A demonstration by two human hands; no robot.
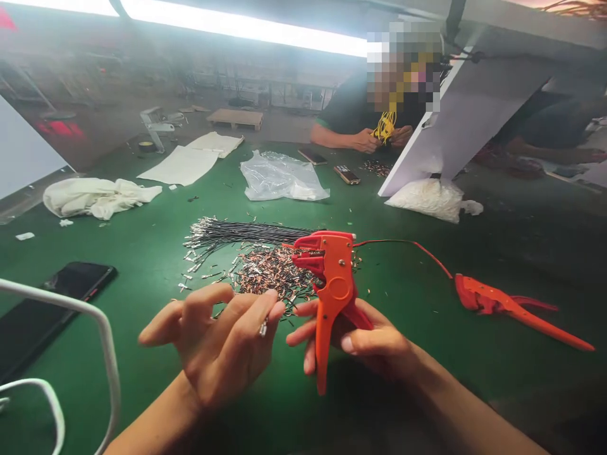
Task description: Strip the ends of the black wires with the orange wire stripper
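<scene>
My right hand (pixel 379 341) is wrapped around the handles of an orange-red wire stripper (pixel 339 278), held upright with its jaws facing left. To its left, my left hand (pixel 232 338) pinches a small silver wire terminal (pixel 263 327) between its fingertips; most of the piece is hidden. Just beyond both hands lies a heap of short wire offcuts (pixel 275 268), copper and black. Behind that heap stretches a bundle of black wires (pixel 256 232) with silver terminals at the left ends. A second wire stripper (pixel 516 306) rests on the green table (pixel 408 272) at right.
A phone (pixel 61 287) and a white bent tube (pixel 107 341) are at left. Farther back are a white cloth (pixel 102 196), a clear plastic bag (pixel 282 177) and a filled bag (pixel 427 199) beside a slanted white panel (pixel 455 126). Across the table a person holds yellow wires (pixel 385 128).
</scene>
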